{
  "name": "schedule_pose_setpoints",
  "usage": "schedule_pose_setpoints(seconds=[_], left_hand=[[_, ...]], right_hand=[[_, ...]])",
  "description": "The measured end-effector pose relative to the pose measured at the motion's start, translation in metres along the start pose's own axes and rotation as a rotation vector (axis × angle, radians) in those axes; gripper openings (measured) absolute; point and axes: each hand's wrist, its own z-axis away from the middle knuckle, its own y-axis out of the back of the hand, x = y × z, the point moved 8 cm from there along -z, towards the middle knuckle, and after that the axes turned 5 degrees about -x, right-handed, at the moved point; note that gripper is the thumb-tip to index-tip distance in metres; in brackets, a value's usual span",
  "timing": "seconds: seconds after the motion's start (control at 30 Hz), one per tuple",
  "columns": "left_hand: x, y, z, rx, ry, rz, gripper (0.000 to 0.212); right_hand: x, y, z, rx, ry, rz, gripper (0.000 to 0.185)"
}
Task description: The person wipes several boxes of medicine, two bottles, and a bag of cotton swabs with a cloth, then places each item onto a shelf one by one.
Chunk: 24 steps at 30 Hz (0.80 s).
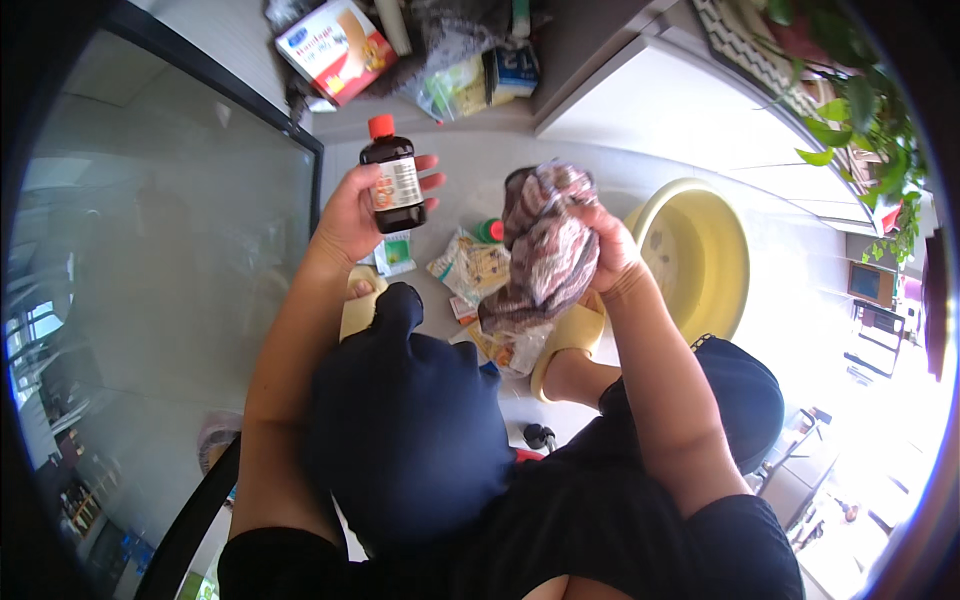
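In my left hand (352, 206) is a dark brown bottle (397, 180) with a red cap and a label bearing writing. The bottle is nearly upright in the picture, my thumb over its label and the fingers behind it. My right hand (611, 244) grips a bunched striped cloth (551, 247) in brown, pink and white, slightly blurred. The cloth hangs over the floor between my feet and hides part of what lies beneath. Bottle and cloth are apart from each other.
Several packets (471, 266) and a red-and-green capped container (491, 230) lie on the floor. A yellow basin (694, 255) stands at right. An open cabinet holds a bandage box (336, 52) and bags (457, 82). A dark-framed glass panel (180, 225) is at left; plant leaves (855, 120) hang upper right.
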Motion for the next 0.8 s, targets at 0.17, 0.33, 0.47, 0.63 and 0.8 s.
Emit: schedule_pose_setpoints(seconds=[0.17,0.33,0.47,0.63,0.8], left_hand=[[0.072,-0.114,0.016,-0.239,-0.019,-0.039,0.047],[0.093,-0.227,0.044,-0.093,-0.096,-0.149,0.058],[0.056,-0.297,0.074,-0.006,-0.235,-0.359,0.052],[0.024,-0.315,0.097,-0.053,-0.474,-0.466,0.054],[0.018,-0.308,0.101,-0.153,-0.413,-0.522,0.053]], right_hand=[[-0.084,-0.085,0.036,0.043,0.378,0.193,0.032],[-0.119,-0.224,0.136,-0.101,1.046,0.772,0.038],[-0.065,-0.282,0.187,0.210,1.565,1.785,0.054],[-0.076,-0.249,0.202,0.285,1.542,1.479,0.044],[-0.085,-0.247,0.207,0.211,1.441,1.389,0.025]])
